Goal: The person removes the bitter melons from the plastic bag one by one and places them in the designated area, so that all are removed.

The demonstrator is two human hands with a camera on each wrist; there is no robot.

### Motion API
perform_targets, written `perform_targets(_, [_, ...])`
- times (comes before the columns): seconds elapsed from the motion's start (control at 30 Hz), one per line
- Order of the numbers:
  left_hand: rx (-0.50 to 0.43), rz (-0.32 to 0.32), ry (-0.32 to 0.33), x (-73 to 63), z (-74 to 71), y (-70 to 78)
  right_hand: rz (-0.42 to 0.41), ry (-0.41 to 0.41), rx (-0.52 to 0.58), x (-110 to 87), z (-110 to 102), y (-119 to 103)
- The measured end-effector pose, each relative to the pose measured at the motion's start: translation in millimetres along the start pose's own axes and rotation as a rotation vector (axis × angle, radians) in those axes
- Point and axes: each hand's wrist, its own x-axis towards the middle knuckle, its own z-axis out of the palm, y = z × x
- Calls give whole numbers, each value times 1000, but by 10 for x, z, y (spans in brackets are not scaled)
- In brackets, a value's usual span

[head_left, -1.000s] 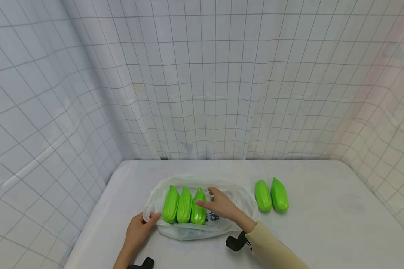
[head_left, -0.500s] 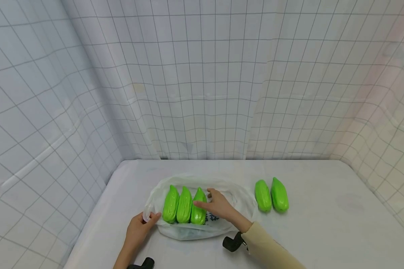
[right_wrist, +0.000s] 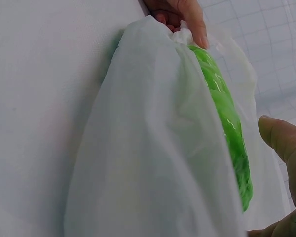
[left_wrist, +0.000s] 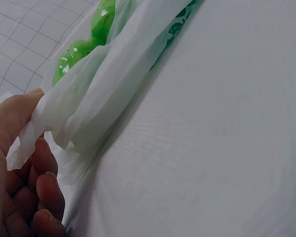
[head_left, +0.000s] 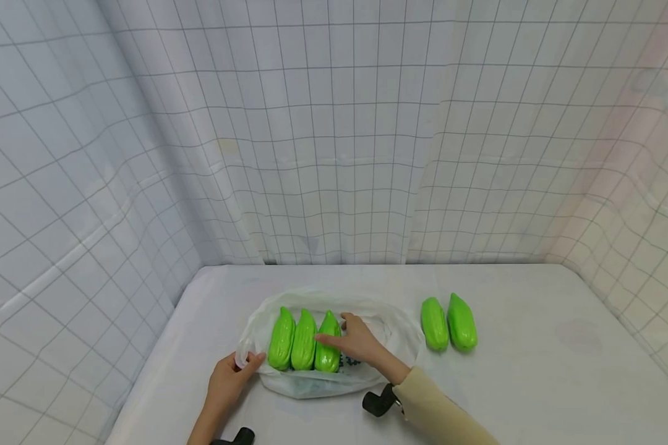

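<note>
A white plastic bag lies on the table with its mouth spread wide. Inside, side by side, are three shiny green gourd-like vegetables: a left one, a middle one and a right one. My left hand pinches the bag's left edge; in the left wrist view the film runs between thumb and fingers. My right hand reaches over the bag's opening, thumb stretched across the right vegetable and fingers spread beyond it. From the right wrist, that thumb shows apart from the green skin.
Two more green vegetables, one nearer the bag and one farther right, lie on the white table. Gridded white curtains enclose the back and sides. Dark printing shows on the bag's inside.
My right hand has shifted slightly left, bringing its thumb farther over the right vegetable. The left hand keeps its pinch on the bag, and the vegetables stay in place.
</note>
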Motion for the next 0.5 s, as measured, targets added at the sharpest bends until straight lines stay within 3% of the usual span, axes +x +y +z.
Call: perform_targets(0.5, [12,2,0,-6,2,6,20,33,38,30,82,-23])
